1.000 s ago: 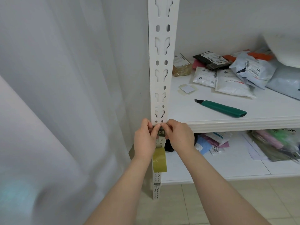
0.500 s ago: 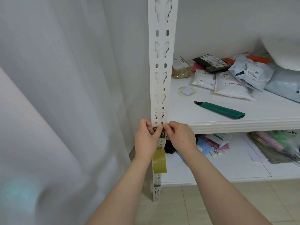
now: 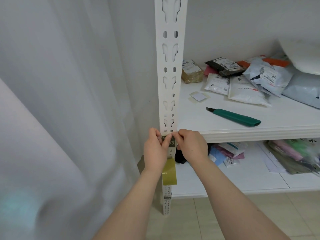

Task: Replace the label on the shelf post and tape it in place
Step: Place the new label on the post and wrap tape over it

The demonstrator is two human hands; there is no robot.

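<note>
View looking down along two bare forearms reaching toward a white metal shelving unit. At far left hangs a pale curtain [image 3: 60, 101]. Next comes the left hand [image 3: 155, 151], fingers curled at the left edge of the upright shelf post [image 3: 170, 87] and thumb laid across the small dark label [image 3: 172, 142], which shows the digits "03". The label sits flat on the post's front face, level with the shelf board [image 3: 259, 132], and lies between the two hands. Straight below it, in line with the post's vertical axis, an olive tape roll [image 3: 169, 173] hangs just under the left hand; what suspends it is hidden, possibly a strip stuck higher up. On the other side, the right hand [image 3: 193, 146] pinches with narrow fingertips at the label's upper right corner. Tape for fixing would probably have to travel upward along the post, and the left hand is the nearer one to the roll. Further right, a green utility knife [image 3: 237, 116] lies on the shelf, well apart, before a heap of parcels [image 3: 245, 87].
</note>
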